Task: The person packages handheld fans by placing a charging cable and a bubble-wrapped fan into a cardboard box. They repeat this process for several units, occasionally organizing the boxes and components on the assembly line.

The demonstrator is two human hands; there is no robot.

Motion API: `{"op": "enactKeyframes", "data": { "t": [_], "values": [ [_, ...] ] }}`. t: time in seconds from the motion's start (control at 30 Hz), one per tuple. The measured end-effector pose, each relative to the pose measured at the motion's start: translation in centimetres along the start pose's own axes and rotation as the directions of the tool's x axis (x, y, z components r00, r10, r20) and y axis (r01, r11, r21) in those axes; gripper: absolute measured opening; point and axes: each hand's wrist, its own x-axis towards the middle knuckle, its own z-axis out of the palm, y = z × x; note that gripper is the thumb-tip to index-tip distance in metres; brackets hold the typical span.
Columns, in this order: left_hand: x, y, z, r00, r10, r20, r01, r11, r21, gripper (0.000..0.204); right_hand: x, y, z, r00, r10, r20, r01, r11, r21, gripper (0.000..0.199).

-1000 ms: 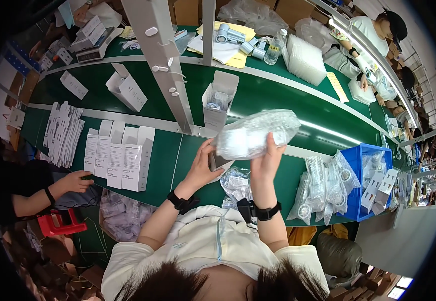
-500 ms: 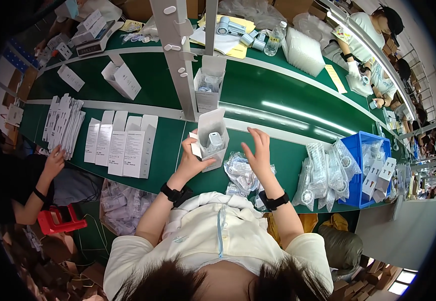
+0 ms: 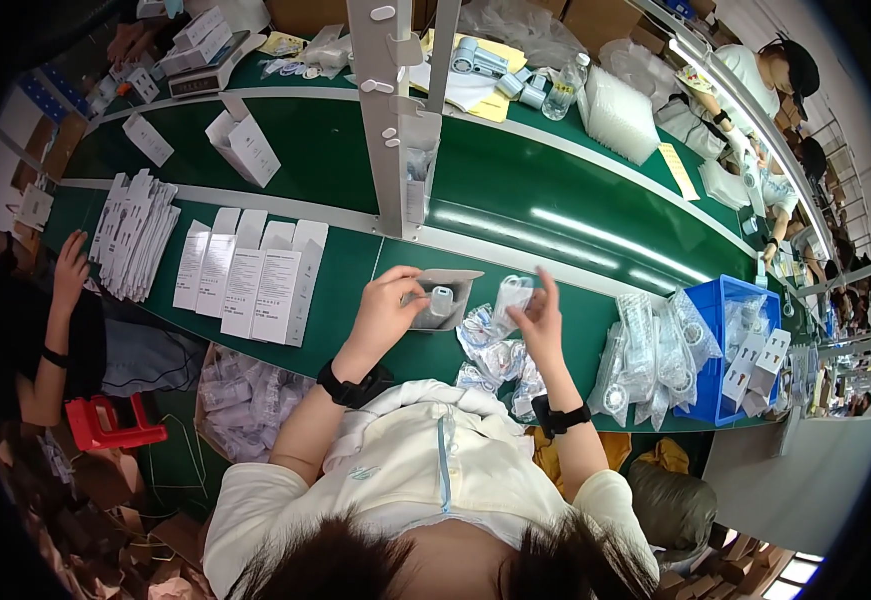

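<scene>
Lifted since earlier: clear packet (image 3: pixel 511 302), pinched by right hand (image 3: pixel 542 322) at three o'clock of box (image 3: pixel 461 296); left hand (image 3: pixel 385 308) grasps nine-o'clock side.

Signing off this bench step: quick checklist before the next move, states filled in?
1. Left hand steadying the white box: ok.
2. Box open, pale device visible inside: ok.
3. Right hand gripping a small clear bag: ok.
4. Bag's exact contents: cannot tell.
5. Bench under the right hand clear: not ok, bagged parts lie there.
6. Co-worker's hand away from the box: ok.
</scene>
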Motion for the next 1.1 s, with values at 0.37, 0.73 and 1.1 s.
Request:
{"op": "enactKeyframes", "data": {
  "t": [0.37, 0.73, 1.1],
  "values": [
    [1.5, -0.3, 0.6, 0.995, -0.006, -0.103, 0.010, 0.999, 0.034, 0.011, 0.2, -6.4, 5.3, 0.641, -0.752, 0.155, 0.751, 0.572, -0.331, 0.032],
    [-3.1, -11.3, -8.6, 0.896, -0.314, -0.315, 0.424, 0.393, 0.816, 0.098, 1.5, -0.4, 7.5, 0.880, -0.474, 0.019, 0.474, 0.880, 0.029, 0.085],
    [-5.3, -5.5, 2.3, 0.923, -0.383, -0.025, 0.310, 0.707, 0.636, 0.104, 15.6, 7.9, -2.6, 0.936, -0.001, -0.352, 0.126, 0.934, 0.333, 0.094]
  ]
}}
